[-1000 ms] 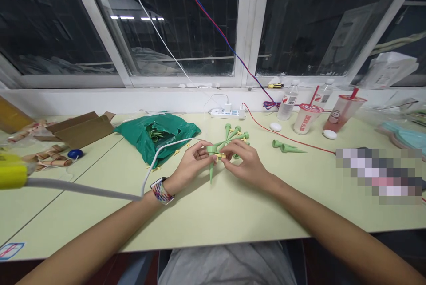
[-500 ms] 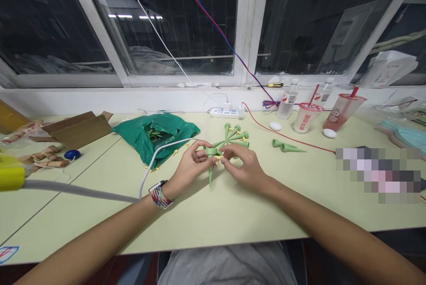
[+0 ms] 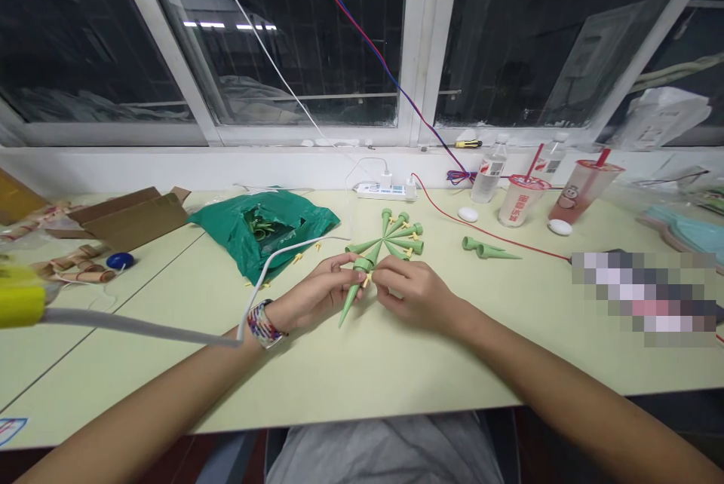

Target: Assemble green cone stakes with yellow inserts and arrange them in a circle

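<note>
We have one green spike (image 3: pixel 351 297) in both hands over the middle of the worktop (image 3: pixel 367 375), about halfway between its near edge and its far edge by the window. The spike is tilted, with its wide collar up at our fingers and its point aimed down toward the near edge and a little left. Our left hand (image 3: pixel 314 295) pinches the collar between thumb and fingertips. Our right hand (image 3: pixel 415 292) has its fingertips pressed together on a small yellow fitting (image 3: pixel 367 277) right at that collar. We judge the step in hand to be seating or turning this fitting on the spike's side; whether it is fully home we cannot tell, since our fingers cover the joint. The next move calls for a steady left pinch so the spike does not twist, and a light, exact touch from the right fingertips on so small a part. Just beyond our hands, toward the far edge, a fan of spikes (image 3: pixel 399 235) lies with points meeting. A green bag (image 3: pixel 265 231) sits to the far left of it, and two loose spikes (image 3: pixel 486 249) lie to the right.
</note>
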The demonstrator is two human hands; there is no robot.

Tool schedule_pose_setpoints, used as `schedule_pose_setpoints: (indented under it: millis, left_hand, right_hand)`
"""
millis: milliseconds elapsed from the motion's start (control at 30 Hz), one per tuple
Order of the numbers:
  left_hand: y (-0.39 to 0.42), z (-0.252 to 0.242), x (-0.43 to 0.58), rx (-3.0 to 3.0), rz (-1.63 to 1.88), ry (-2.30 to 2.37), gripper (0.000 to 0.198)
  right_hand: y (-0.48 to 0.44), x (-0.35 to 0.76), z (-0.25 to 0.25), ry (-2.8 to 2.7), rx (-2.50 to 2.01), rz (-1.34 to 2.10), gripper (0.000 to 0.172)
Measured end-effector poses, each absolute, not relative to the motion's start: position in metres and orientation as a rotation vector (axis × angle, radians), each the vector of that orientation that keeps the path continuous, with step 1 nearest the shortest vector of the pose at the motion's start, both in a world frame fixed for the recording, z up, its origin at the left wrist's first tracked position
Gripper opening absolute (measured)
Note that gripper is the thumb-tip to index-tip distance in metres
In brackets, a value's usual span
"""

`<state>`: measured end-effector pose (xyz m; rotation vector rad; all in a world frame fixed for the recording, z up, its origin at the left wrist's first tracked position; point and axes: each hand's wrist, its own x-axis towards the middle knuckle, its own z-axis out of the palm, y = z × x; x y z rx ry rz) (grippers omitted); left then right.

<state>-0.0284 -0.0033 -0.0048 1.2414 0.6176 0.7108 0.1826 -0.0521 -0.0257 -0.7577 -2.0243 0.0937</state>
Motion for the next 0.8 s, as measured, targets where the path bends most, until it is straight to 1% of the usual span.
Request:
schedule_pose_setpoints:
  millis: [67, 100, 133, 200, 267, 333, 400, 500, 567, 600, 733, 800]
  left_hand:
    - [-0.004, -0.004, -0.029, 1.169, 0.626, 0.603, 0.028]
    - [-0.004, -0.004, -0.030, 1.175, 0.625, 0.602, 0.028]
    - [-0.005, -0.003, -0.030, 1.209, 0.653, 0.604, 0.029]
    - [-0.006, -0.002, -0.030, 1.323, 0.756, 0.622, 0.035]
    - [-0.007, -0.002, -0.029, 1.442, 0.865, 0.663, 0.041]
    - [-0.008, -0.003, -0.029, 1.537, 0.948, 0.706, 0.043]
    - [-0.009, -0.006, -0.029, 1.654, 1.035, 0.731, 0.041]
    - [-0.013, -0.010, -0.030, 1.894, 1.182, 0.749, 0.035]
    - [-0.015, -0.011, -0.029, 1.953, 1.198, 0.749, 0.033]
    - [-0.015, -0.011, -0.029, 1.925, 1.175, 0.747, 0.034]
    - [-0.013, -0.007, -0.026, 1.690, 1.067, 0.751, 0.043]
    - [-0.011, -0.005, -0.025, 1.625, 1.047, 0.758, 0.045]
  right_hand:
    - [-0.054, 0.183, -0.024, -2.104, -0.733, -0.015, 0.015]
    - [-0.055, 0.182, -0.023, -2.088, -0.740, 0.022, 0.014]
    - [-0.056, 0.181, -0.022, -2.038, -0.755, 0.120, 0.010]
    - [-0.057, 0.177, -0.022, -1.851, -0.799, 0.452, 0.002]
    - [-0.056, 0.171, -0.022, -1.607, -0.823, 0.806, 0.012]
    - [-0.055, 0.167, -0.023, -1.398, -0.846, 1.053, 0.023]
    - [-0.054, 0.164, -0.023, -1.276, -0.878, 1.204, 0.032]
    - [-0.054, 0.161, -0.024, -1.245, -0.915, 1.363, 0.044]
    - [-0.056, 0.161, -0.026, -1.289, -0.919, 1.366, 0.047]
    - [-0.057, 0.161, -0.026, -1.312, -0.918, 1.321, 0.045]
    - [-0.061, 0.162, -0.029, -1.432, -0.885, 0.977, 0.026]
    - [-0.061, 0.163, -0.031, -1.498, -0.878, 0.838, 0.022]
